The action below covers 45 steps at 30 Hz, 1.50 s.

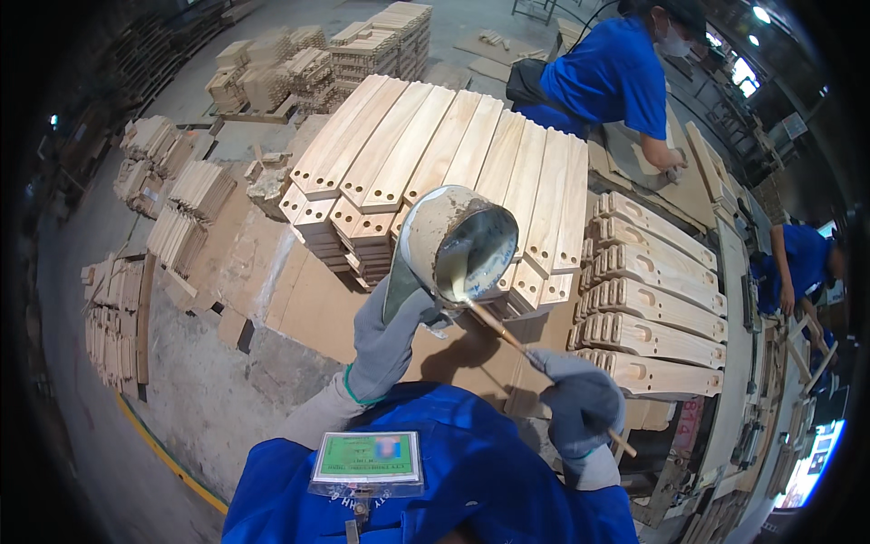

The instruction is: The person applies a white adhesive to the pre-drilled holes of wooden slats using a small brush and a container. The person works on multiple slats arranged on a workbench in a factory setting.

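My gloved left hand [388, 328] is closed around a round, stained pot [424, 238], tilted so that its mouth faces right. Pale, glue-like liquid coats the inside of the pot. In my gloved right hand [582, 401] is a thin wooden-handled brush [497, 326]; its head rests at the pot's lower rim, touching the pale liquid. Just beyond the pot lies a stack of long wooden boards [433, 136] with small round holes in their near ends. Right of it, slotted wooden pieces [654, 301] with notched ends lie in a row.
A person in blue [609, 77] bends over a workbench at the back right, and another person [793, 272] stands farther right. Piles of wooden parts [381, 41] stand at the back, with more bundles [186, 213] on the left floor. Cardboard [313, 290] lies under the board stack.
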Tool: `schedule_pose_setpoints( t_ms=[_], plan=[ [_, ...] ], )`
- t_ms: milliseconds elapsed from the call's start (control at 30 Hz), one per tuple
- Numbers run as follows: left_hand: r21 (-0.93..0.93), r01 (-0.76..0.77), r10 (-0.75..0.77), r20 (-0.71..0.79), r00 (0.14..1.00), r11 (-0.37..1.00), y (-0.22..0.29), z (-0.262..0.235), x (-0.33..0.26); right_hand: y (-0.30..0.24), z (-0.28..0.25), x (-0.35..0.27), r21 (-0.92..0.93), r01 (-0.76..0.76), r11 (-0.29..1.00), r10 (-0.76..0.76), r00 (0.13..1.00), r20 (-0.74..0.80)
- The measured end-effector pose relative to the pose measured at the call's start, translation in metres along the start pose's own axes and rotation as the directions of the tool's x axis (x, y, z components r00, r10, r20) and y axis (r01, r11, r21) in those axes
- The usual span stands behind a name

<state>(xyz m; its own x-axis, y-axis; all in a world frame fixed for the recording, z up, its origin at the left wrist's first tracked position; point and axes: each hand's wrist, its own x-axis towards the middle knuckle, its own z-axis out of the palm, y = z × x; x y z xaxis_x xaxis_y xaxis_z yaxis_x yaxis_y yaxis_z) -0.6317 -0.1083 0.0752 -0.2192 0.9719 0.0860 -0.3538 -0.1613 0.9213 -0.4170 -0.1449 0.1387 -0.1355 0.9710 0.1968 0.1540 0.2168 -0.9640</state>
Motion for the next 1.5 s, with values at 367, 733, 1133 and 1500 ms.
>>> schedule_pose_setpoints(
  t_ms=[367, 733, 1133, 1500],
  plan=[
    [0.003, -0.013, 0.013, 0.067, 0.998, 1.000, -0.006, 0.000, -0.002, -0.003, 0.012, 0.014, -0.007, 0.399, 0.917, -0.396, 0.907, -0.144],
    [0.075, -0.011, 0.015, -0.063, 0.998, 0.997, -0.020, -0.037, 0.006, 0.034, -0.041, 0.108, -0.185, 0.088, 0.979, -0.123, 0.974, -0.191],
    [0.108, 0.023, 0.001, -0.216, 0.976, 0.994, -0.014, -0.033, -0.001, 0.047, -0.032, 0.122, -0.503, 0.150, 0.851, -0.224, 0.971, -0.089],
    [0.108, 0.007, 0.022, -0.264, 0.964, 0.994, -0.009, -0.027, -0.001, 0.047, -0.037, 0.120, -0.657, 0.213, 0.723, -0.253, 0.967, 0.035]
  ],
)
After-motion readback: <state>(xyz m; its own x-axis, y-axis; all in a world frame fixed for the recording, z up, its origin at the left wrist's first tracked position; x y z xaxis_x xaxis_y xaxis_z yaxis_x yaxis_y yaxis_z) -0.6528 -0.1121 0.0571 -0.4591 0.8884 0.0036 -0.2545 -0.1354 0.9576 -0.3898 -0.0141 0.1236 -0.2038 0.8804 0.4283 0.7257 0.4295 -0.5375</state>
